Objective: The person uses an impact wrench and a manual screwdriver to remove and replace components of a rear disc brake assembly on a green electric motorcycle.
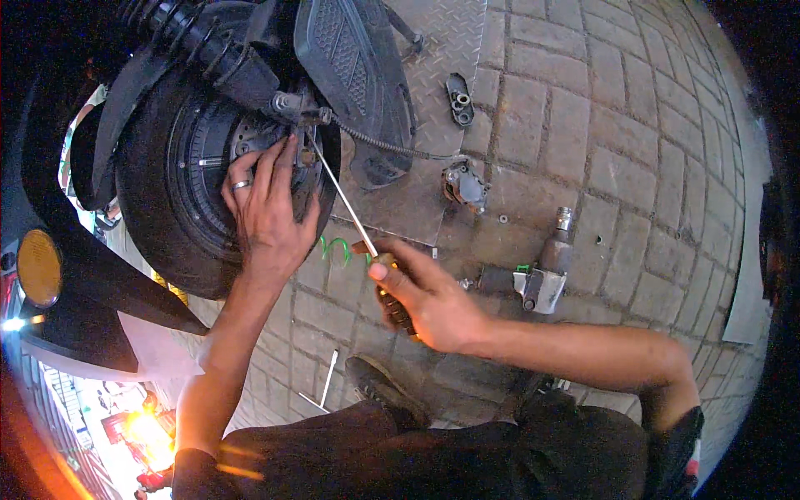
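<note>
My left hand point(267, 208), with a ring on one finger, presses flat against the hub of a scooter wheel point(179, 179), fingertips near the brake disc and axle bolt point(287, 104). My right hand point(429, 296) grips the brown handle of a long screwdriver point(346, 204). Its thin metal shaft runs up and left to the hub, with the tip beside my left fingertips. A black mudguard point(350, 75) hangs over the wheel's right side.
On the brick paving lie a brake caliper point(465, 185), a small black bracket point(459, 97), an impact wrench point(546, 267), a green coiled hose point(337, 248) and a thin metal rod point(327, 382). A chequered metal plate point(442, 50) sits behind the wheel. My shoe point(383, 387) rests below.
</note>
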`<state>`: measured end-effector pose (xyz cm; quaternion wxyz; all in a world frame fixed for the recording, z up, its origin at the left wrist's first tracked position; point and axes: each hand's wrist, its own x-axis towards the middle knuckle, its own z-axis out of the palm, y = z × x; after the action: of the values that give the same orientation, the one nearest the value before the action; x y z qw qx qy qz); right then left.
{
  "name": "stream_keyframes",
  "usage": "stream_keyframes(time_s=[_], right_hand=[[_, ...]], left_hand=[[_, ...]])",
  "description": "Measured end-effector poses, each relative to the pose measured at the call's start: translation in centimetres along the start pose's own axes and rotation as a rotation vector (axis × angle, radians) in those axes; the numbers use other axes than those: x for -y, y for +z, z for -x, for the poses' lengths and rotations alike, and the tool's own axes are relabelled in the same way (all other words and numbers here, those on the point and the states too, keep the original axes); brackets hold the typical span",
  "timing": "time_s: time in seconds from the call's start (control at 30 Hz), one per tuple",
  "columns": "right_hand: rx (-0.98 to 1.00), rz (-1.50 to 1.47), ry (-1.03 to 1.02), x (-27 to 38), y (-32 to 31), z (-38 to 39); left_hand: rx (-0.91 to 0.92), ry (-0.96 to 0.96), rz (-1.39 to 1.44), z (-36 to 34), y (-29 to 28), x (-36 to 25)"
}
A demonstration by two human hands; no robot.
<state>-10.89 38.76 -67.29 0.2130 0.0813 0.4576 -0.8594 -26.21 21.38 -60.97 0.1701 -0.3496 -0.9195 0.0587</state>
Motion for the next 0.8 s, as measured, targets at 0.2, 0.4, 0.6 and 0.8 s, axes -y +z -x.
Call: stream_keyframes(time_s=[0.2,0.4,0.6,0.8], right_hand=[[-0.064,0.109,-0.085,-1.9,1.9,-0.8],[-0.126,0.096,0.002,-1.9,-1.5,-0.3],[-0.166,0.418,-0.097,-2.6,-4.9,-0.4],[-0.181,0.623,-0.377,-1.8,-6.1,-2.7]], left_hand=[[0.01,-0.018,-0.013,-0.1,0.1,0.7],[0.034,0.014,-0.008,0.0,0.0,0.6],[0.046,0.015,-0.02,0.9,0.4,0.7],[0.022,0.036,-0.027,0.9,1.0,0.9]])
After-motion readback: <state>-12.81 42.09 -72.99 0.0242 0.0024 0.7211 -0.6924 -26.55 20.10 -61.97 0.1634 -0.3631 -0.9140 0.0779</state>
